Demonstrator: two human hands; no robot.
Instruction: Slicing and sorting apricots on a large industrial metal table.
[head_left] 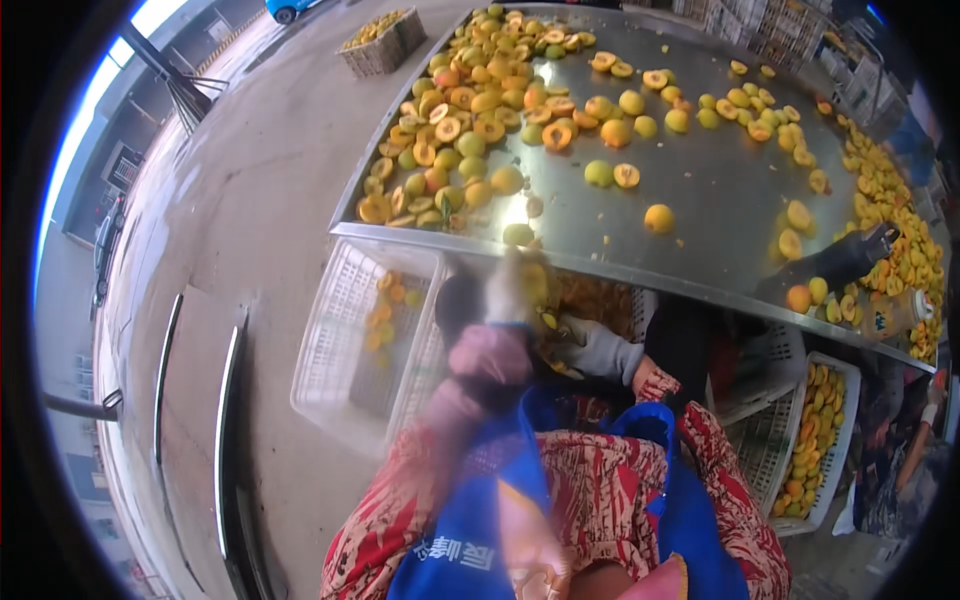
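Observation:
My left hand (pixel 507 288), in a pale glove under a pink sleeve cover, is at the near edge of the metal table (pixel 590 262). Motion smears its fingers. Just beside it, partly blurred, is a yellow peach (pixel 534 284). To its right and lower is my right hand (pixel 596 346), in a grey-white glove, its fingers curled leftward around something I cannot make out. Whole and halved yellow peaches (pixel 470 100) lie heaped on the table's left side. A whole green-yellow peach (pixel 518 235) rests at the near edge, close to my left hand.
A white crate (pixel 325 340) with some peach halves stands below the table at left. At right is a crate of halves (pixel 815 440). More halves (pixel 905 240) cover the table's right end, near another person's dark sleeve (pixel 835 262). A filled basket (pixel 383 45) stands farther back.

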